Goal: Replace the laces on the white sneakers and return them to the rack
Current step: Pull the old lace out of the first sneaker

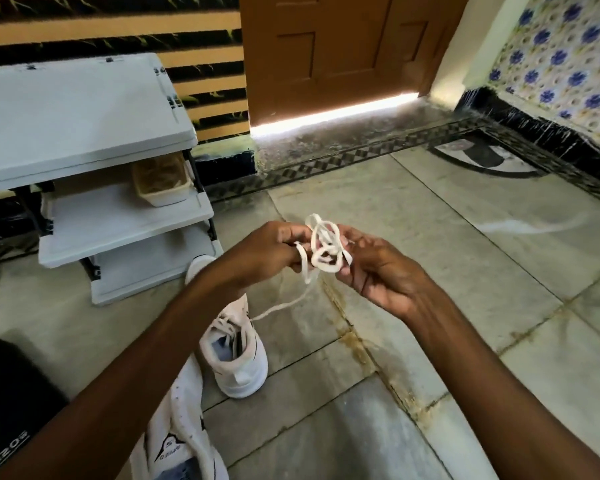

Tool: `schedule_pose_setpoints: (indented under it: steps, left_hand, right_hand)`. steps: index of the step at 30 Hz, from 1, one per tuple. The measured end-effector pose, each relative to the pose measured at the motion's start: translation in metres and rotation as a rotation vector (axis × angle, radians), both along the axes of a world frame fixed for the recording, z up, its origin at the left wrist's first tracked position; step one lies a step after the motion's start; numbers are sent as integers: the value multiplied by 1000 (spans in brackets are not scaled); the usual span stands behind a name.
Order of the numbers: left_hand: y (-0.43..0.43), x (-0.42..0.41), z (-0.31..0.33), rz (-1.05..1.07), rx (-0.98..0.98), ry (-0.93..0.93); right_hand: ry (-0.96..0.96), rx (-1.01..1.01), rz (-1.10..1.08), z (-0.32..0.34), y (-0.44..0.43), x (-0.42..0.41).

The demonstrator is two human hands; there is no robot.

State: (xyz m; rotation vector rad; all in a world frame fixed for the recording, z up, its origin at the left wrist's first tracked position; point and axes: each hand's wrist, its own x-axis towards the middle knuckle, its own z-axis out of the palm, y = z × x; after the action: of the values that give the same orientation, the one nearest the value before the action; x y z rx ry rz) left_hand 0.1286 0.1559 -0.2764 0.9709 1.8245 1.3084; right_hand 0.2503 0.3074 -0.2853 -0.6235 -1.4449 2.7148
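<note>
Stone floor (447, 271), tangled white lace (321, 251), laced sneaker (236, 355)

Both hands, left hand (269, 249) and right hand (374, 271), pinch a tangled white lace (323, 251).

In the grip of the left hand (274, 251) and the right hand (378, 275) the white lace (323, 251) is a tangle, and its ends cannot be found. Below the grip the left forearm (136, 358) covers the middle of the white sneaker (236, 355). Nearer, a second sneaker (184, 427) is cut by the bottom edge. Left of the grip, the shoe rack (84, 116) and a black box (11, 393) run past the edge.
</note>
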Motion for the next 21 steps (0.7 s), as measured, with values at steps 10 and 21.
schedule_pose_setpoints:
  steps: [10,21]
  left_hand:
    - [10,-9,-1,162,-13,70]
    - [34,20,-73,210,-378,-26]
  right_hand:
    - [-198,614,408,-38,-3,8]
    - [-536,1007,-98,-77,19,12]
